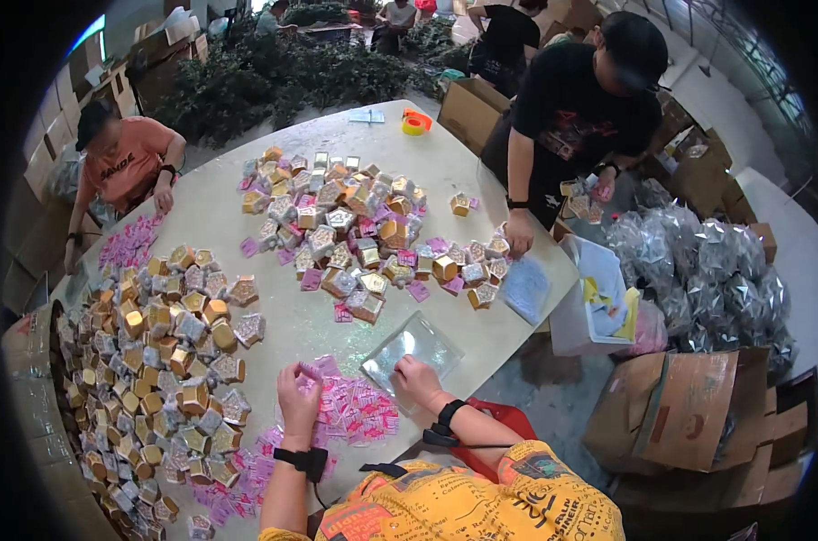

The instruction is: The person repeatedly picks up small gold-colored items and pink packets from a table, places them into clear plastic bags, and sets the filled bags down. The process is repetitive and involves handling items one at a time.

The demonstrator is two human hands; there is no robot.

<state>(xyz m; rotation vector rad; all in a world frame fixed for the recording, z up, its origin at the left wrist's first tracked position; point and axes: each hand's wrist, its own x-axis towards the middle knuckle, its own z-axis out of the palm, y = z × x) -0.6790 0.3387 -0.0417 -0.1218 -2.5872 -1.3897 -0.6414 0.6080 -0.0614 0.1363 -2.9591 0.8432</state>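
Observation:
My left hand [298, 401] is closed, its fingertips pinching what looks like a small pink packet at the near edge of the table. Under and beside it spreads a heap of pink printed packets [362, 413]. Just to the right, my right hand [420, 382] has its fingers drawn together on a stack of clear plastic bags [431, 341], seemingly gripping the top one. Beyond the bags lies a pile of gold and silver faceted boxes [337, 225], some in clear wrap, with pink packets mixed in.
A larger heap of similar boxes [156, 361] covers the table's left side. Across the table, one person [125, 162] sits left and another [580, 108] stands right. A white bin [576, 311], shiny silver bags [698, 261] and cartons [689, 406] stand on the right. Orange-yellow tape [415, 123] lies far back.

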